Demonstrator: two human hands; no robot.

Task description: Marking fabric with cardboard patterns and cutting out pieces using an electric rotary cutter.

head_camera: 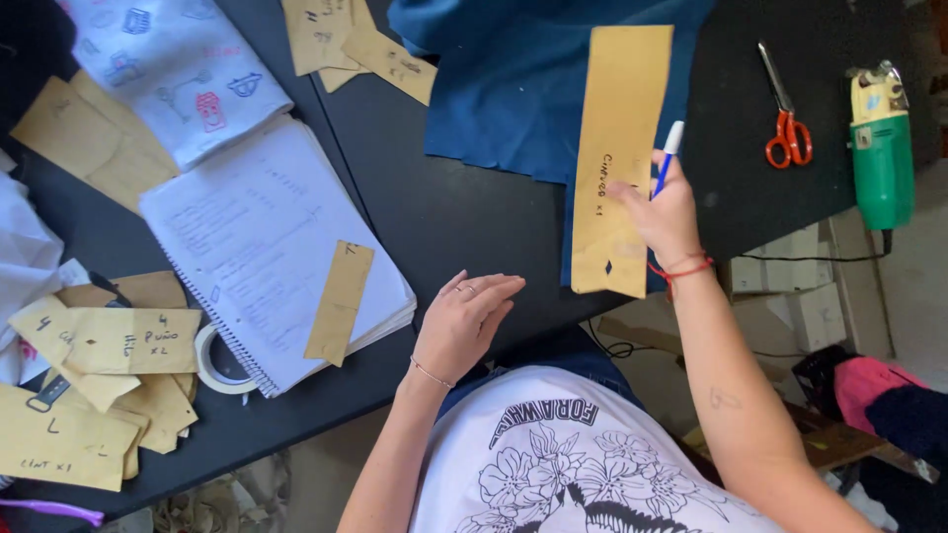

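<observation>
Head view looks straight down on a black table [464,207] where the person's right hand [660,212] has its fingers closed around a blue-and-white pen [667,158], the pen's white cap pointing away from the body. That hand rests on the right edge of a long brown paper pattern strip [614,128], which lies lengthwise over a piece of blue fabric [513,89] and reaches the table's near edge. The left hand [466,318] lies flat on the table near that edge, palm down, fingers loosely spread and holding nothing; it is a little apart from the strip's lower end. To the left sits an open spiral notebook [247,227] with a smaller brown paper piece [339,301] lying on its page, and a roll of tape [219,361] just beside its corner. Red-handled scissors [786,114] and a green electric cutter [880,148] lie at the far right, well apart from both hands.
</observation>
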